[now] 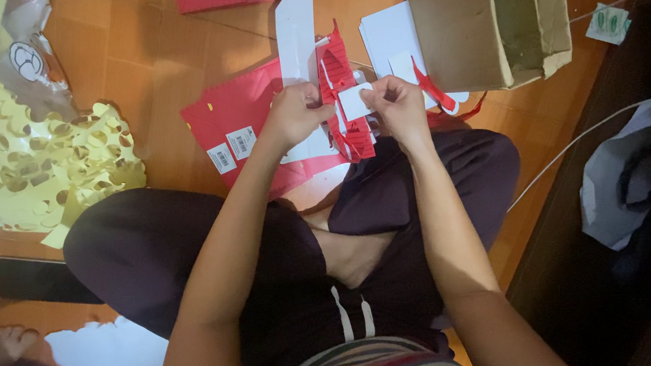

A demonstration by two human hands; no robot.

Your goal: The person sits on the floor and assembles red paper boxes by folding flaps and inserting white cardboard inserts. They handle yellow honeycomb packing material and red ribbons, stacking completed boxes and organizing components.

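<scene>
The left hand [297, 113] and right hand [395, 102] are both pinching 1 white card [353, 102] against a red paper cutout [342, 87], above red sheets [237, 112] lying on the floor [143, 73].

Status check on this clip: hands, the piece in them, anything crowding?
Left hand and right hand both pinch a small white paper piece. Red cut-paper strip hangs directly behind. Cardboard box beyond, apart.

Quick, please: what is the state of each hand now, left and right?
Left hand: closed, fingers pinching the red paper cutout.
Right hand: closed, fingers pinching the small white piece against the cutout.
</scene>
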